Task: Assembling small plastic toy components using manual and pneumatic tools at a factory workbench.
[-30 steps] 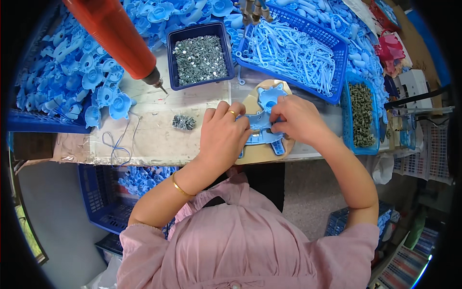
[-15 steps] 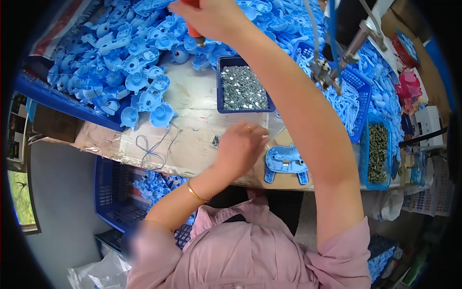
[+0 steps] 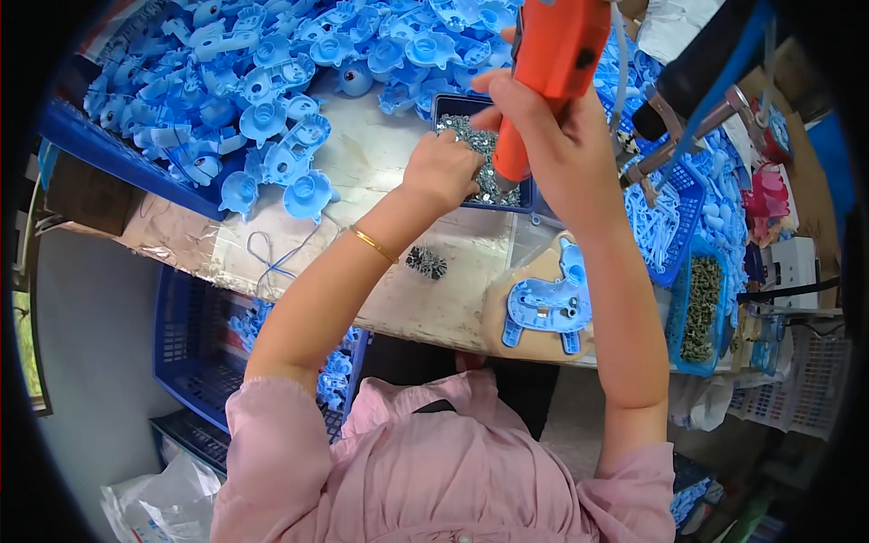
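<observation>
My right hand (image 3: 575, 158) grips an orange-red power screwdriver (image 3: 559, 54), its tapered end pointing down over the right side of a dark blue tray (image 3: 437, 110). Small silvery metal pieces (image 3: 480, 138) fill that tray. At its left edge is my left hand (image 3: 441, 169), fingers bent and drawn together against the pieces; anything between the fingertips is hidden. On the bench below it lies a small heap of dark screws (image 3: 425, 262). Nearer me, a light blue plastic part with legs (image 3: 549, 306) rests on a tan pad (image 3: 493, 317), partly behind my right forearm.
Light blue plastic parts (image 3: 272, 81) pile up at the back and left. At right stand a blue basket of thin pieces (image 3: 654, 217) and a turquoise box of screws (image 3: 697, 312). A metal clamp arm (image 3: 697, 136) juts in above. Loose cord (image 3: 276, 262) lies at the bench's left.
My right hand has brought the screwdriver from the far back toward the right, over the tray. My left hand has moved from the bench near the screws up to the tray. The blue part now shows an added piece.
</observation>
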Available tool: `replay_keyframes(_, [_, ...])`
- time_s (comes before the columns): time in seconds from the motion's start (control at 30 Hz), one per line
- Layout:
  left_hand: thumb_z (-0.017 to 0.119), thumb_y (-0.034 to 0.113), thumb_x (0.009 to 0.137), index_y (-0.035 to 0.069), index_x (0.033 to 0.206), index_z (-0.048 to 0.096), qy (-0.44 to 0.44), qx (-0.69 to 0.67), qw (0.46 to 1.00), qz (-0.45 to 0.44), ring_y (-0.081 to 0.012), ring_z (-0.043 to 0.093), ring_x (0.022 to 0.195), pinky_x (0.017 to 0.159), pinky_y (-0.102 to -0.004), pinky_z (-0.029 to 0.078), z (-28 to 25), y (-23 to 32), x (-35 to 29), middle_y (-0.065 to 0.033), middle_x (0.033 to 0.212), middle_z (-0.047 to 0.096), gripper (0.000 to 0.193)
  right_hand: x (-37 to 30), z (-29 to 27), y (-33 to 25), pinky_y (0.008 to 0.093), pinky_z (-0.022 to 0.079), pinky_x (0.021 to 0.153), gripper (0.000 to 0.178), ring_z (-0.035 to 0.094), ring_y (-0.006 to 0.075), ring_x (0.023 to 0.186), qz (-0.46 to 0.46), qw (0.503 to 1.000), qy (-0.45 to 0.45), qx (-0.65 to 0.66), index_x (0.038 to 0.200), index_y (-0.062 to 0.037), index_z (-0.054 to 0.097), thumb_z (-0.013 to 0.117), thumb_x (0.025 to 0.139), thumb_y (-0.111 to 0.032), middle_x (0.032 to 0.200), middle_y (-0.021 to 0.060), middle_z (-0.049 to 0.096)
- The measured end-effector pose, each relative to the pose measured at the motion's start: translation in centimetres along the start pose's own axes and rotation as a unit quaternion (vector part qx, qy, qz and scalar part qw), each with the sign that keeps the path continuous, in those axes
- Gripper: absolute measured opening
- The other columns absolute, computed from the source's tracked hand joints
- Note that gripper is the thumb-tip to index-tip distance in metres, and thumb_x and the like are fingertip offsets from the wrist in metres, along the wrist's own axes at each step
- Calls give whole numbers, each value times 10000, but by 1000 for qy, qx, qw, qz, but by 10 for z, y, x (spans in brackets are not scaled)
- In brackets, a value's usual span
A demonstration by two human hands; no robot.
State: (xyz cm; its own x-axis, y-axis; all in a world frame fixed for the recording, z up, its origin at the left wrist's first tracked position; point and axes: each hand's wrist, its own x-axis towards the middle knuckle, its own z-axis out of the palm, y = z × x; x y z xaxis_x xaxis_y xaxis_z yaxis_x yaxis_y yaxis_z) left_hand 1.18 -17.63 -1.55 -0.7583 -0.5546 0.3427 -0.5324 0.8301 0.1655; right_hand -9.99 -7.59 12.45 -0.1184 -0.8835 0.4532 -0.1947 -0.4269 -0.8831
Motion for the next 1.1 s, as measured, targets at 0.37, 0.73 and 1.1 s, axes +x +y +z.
replay_keyframes(0.37, [670,233,857,136,811,728,-6,7,1000,19,-233,640,912,779,-368,520,-26,17,-17,-32,846,686,122,-28,-17,3,277,520,781,386,651,132,856,11,1000,0,-7,1305,-16,529,634,989,-211,970,55,667])
replay_keyframes(0.73, [757,245,821,110,867,671,98,-233,960,117,-224,605,809,704,-362,504,-34,87,-58,-18,822,606,166,-57,-22,-19,256,461,565,306,545,93,558,48,991,88,94,1093,29,625,600,930,-229,691,45,611])
replay_keyframes(1.1, [742,228,829,62,949,634,58,-232,965,108,-268,608,830,710,-395,487,-32,108,-75,-59,851,600,232,-76,-32,-17,315,449,565,382,491,136,524,84,994,31,63,1146,25,549,528,954,-304,669,78,568])
